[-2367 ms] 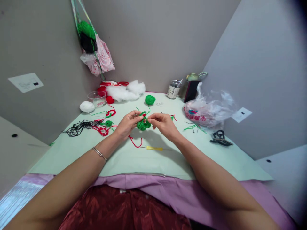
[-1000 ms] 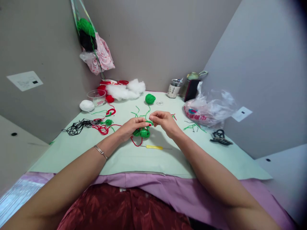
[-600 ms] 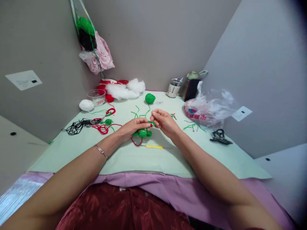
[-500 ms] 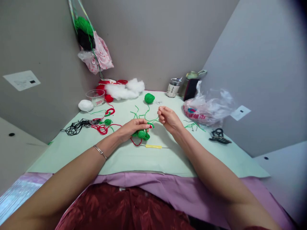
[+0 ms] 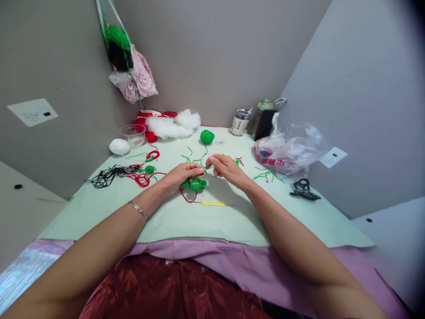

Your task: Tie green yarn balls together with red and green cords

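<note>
My left hand (image 5: 182, 176) is closed on a green crocheted piece (image 5: 196, 184) with a bit of red at its upper edge. Close on its right, my right hand (image 5: 225, 168) has its fingers bent together at the piece's upper edge; what they pinch is too small to make out. A red strand (image 5: 188, 200) loops down from the piece towards a yellow-handled hook (image 5: 213, 204) lying on the table. Behind the hands sits a green yarn ball (image 5: 207, 137), its strand running down towards them.
On the pale green table (image 5: 159, 226), black cord (image 5: 108, 176), red yarn (image 5: 141, 179), white stuffing (image 5: 169, 126) and a clear tub (image 5: 133, 136) lie left. A pen cup (image 5: 239, 122), plastic bag (image 5: 285, 153) and black claw clip (image 5: 303, 190) stand or lie right.
My right hand has moved left and slightly down, to the piece in my left hand. A small red and green bit behind my right hand now shows. My left hand has barely shifted.
</note>
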The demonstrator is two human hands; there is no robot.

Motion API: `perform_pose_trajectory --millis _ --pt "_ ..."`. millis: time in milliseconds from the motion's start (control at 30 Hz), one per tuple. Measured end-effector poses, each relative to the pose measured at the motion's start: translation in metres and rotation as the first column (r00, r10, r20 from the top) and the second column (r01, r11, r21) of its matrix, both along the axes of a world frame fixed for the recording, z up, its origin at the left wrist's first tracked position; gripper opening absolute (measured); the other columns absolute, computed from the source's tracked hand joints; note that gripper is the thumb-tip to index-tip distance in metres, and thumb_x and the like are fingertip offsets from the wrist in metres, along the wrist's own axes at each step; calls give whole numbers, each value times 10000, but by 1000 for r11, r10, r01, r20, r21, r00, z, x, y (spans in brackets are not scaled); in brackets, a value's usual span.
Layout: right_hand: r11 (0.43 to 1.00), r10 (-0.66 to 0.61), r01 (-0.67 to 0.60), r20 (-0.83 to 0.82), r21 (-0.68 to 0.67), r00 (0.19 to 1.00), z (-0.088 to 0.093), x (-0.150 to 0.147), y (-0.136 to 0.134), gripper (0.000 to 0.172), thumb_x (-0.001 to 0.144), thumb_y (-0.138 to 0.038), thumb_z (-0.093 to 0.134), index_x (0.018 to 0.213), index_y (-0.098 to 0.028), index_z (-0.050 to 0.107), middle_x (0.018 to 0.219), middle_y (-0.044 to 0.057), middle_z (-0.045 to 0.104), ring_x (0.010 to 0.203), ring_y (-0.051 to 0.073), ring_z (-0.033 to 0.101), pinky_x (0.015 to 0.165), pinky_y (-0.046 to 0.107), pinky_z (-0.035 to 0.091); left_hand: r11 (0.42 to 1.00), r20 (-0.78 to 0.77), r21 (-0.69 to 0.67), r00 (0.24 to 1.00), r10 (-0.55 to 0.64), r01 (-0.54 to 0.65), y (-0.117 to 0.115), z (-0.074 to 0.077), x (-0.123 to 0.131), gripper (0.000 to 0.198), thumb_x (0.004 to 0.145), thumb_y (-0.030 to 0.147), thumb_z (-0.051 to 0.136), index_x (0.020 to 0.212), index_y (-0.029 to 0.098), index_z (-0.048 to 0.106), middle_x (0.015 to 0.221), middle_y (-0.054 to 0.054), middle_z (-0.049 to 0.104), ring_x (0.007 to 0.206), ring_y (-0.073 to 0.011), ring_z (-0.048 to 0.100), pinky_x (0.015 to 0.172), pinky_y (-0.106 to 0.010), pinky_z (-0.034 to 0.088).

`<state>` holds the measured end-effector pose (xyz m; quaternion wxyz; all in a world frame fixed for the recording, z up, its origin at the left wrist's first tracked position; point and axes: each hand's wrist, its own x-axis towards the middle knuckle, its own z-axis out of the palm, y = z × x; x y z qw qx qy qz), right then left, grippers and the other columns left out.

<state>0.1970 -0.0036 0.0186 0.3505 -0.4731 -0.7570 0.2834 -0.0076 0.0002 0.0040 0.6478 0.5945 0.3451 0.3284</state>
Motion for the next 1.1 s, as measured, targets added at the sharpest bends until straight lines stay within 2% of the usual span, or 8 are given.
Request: perform_pose_trajectory --millis 100,200,333,600,767,933,1033,1100 --pt "993 121 -121 1 -7 993 6 -6 -8 352 931 -448 459 746 -179 590 673 -1 585 595 121 484 592 240 354 999 4 15 999 -33 33 0 -1 0 318 727 461 731 738 160 630 636 13 522 524 -74 391 514 -231 296" --pt "987 -32 15 105 160 994 7 -12 -12 291 911 -354 503 674 -188 540 611 -19 504 590 119 411 595 247 306 999 7 30 999 -35 34 -1 -1 1 323 756 470 707 730 168 597 622 27 491 514 -72 378 501 -225 277" --pt "938 -199 136 175 318 964 2 -15 -10 228 902 -306 516 704 -195 540 651 -7 539 600 125 415 617 259 295 999 22 -11 998 -52 53 -2 -1 1 330 778 466 690 717 174 549 603 38 452 511 -79 389 508 -220 304" --pt "1000 2 -1 135 -12 991 -4 -1 -1 282 927 -351 454 763 -180 607 719 2 653 591 110 522 610 232 349 995 183 -53 978 95 -87 9 3 -11 248 749 382 717 742 168 592 580 51 421 517 -78 411 549 -212 380" --pt "987 -160 146 292 70 943 -6 6 3 162 857 -238 533 820 -182 680 767 17 686 670 126 541 629 237 333 982 221 -68 957 189 -178 11 9 -14 276 735 363 740 703 160 556 626 43 454 546 -70 413 543 -198 373" --pt "987 153 -121 387 -107 909 -3 3 -1 159 844 -284 590 831 -186 714 743 16 695 665 135 572 610 233 342 979 218 -64 954 204 -195 12 9 -14 305 730 382 750 700 153 550 653 29 502 545 -68 434 530 -202 365" --pt "997 -68 75 511 7 857 1 10 2 186 878 -244 531 849 -194 708 785 42 716 720 159 603 635 247 341 977 218 -60 952 215 -207 14 7 -15 311 745 386 738 687 153 540 650 30 499 526 -58 427 515 -198 362" --pt "961 -266 254 614 108 743 4 21 7 228 901 -219 480 903 -191 706 875 84 733 801 196 629 648 266 335 976 213 -68 953 215 -205 14 7 -15 317 746 388 740 688 152 536 639 36 488 508 -48 418 499 -192 351"
